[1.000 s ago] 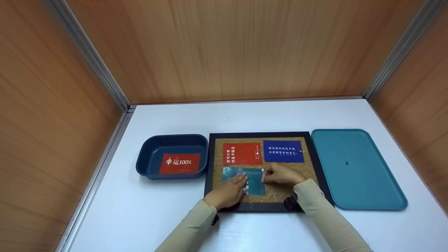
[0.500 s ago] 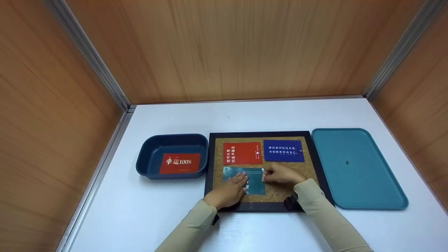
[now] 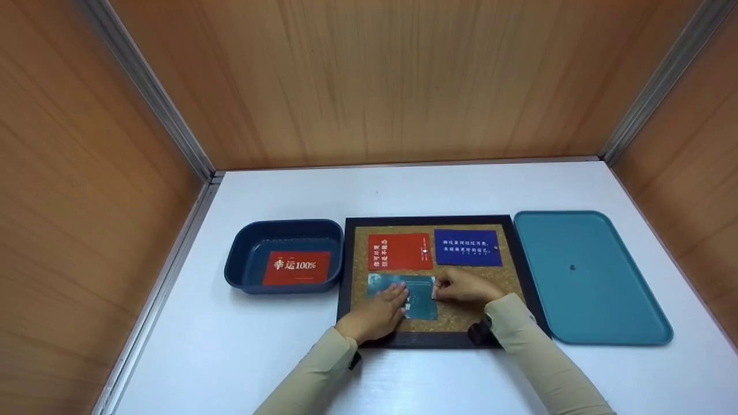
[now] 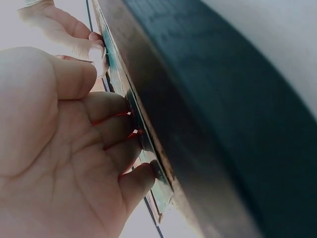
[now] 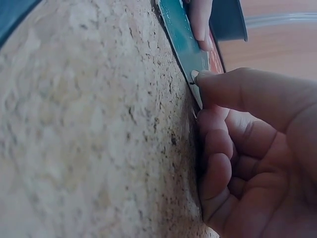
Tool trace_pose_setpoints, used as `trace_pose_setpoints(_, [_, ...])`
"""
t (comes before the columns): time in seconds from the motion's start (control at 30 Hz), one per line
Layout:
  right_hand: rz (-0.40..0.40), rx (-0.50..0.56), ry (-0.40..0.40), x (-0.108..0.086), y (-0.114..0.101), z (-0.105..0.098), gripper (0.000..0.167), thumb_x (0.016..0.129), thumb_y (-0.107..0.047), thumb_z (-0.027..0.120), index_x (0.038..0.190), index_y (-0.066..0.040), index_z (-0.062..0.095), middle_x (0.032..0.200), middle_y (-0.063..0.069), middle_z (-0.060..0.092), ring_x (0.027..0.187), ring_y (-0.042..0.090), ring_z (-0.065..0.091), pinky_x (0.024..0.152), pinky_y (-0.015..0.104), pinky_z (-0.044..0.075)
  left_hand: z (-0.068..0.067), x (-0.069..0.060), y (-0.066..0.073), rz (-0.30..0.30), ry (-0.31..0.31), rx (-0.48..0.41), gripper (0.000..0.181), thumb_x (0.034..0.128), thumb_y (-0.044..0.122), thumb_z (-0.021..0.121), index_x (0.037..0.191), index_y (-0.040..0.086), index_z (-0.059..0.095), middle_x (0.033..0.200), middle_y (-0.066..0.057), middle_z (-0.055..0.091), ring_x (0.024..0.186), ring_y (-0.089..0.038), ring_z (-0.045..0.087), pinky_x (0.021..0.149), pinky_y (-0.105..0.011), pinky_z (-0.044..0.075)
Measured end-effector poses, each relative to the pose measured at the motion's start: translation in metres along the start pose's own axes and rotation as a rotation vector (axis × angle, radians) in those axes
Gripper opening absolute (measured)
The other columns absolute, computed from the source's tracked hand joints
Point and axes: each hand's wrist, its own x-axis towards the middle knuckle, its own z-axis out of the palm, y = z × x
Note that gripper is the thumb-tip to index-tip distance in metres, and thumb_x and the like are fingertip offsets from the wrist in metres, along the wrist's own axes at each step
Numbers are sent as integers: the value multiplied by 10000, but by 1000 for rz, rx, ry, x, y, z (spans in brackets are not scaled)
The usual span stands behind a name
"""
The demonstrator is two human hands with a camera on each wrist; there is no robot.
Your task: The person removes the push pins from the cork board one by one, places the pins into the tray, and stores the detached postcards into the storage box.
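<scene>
In the head view, my left hand [image 3: 373,314] lies with straight fingers across a teal card [image 3: 422,305], pressing it to the framed corkboard [image 3: 398,326]. My right hand [image 3: 466,286] is at the card's right edge, thumb and forefinger pinched together. The right wrist view shows a short thin dark shaft just under the thumb tip, which looks like a pushpin [image 5: 192,83]; its head is mostly hidden by the fingers. Above the teal card are a red card [image 3: 398,253] with a small white pin and a blue card [image 3: 467,242] with a pin at its right side.
Left of the corkboard stands a dark blue bin [image 3: 236,271] holding another red card [image 3: 297,274]. To the right lies a teal tray [image 3: 599,300] with one small dark thing [image 3: 572,267] on it. Wood-grain panels rise behind and at both sides.
</scene>
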Motion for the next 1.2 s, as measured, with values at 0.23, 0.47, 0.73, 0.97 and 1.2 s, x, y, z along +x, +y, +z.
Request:
trace_pose_setpoints(0.23, [8,48,-14,-1,5,-2,136,910,-142,626,861,-40,701,761,-48,602,653,77,476,597,202,399,-3,-1,-1,-1,-1,28,507,1058,315,322,1520,113,278,1599,-32,223,1475,-189,212,1189,-386,257])
trace_pose_setpoints(0.47, [8,48,4,-3,5,-3,151,906,-172,636,878,-41,706,795,-2,638,671,96,491,618,210,409,-5,0,0,2,-2,10,507,1057,305,332,1519,102,281,1599,-46,223,1476,-212,213,1191,-410,250])
trace_pose_setpoints(0.73, [27,46,3,-3,7,-3,160,921,-211,633,869,-79,706,754,-57,604,632,68,469,577,199,378,-2,0,-1,-13,-19,-8,513,1058,321,317,1528,126,255,1606,-17,197,1484,-190,183,1203,-397,219])
trace_pose_setpoints(0.97, [12,80,2,-7,7,-2,157,928,-180,601,892,-62,698,823,-20,646,684,74,505,622,195,418,-1,0,-1,-15,-17,-26,519,1054,336,322,1529,136,258,1607,-9,193,1485,-185,178,1203,-395,219])
trace_pose_setpoints(1.2, [6,105,26,-12,6,-5,153,933,-145,576,902,-52,693,837,24,645,700,114,494,630,217,420,1,1,-3,-17,-26,-58,522,1057,334,317,1530,125,247,1612,-18,175,1490,-192,159,1208,-409,201])
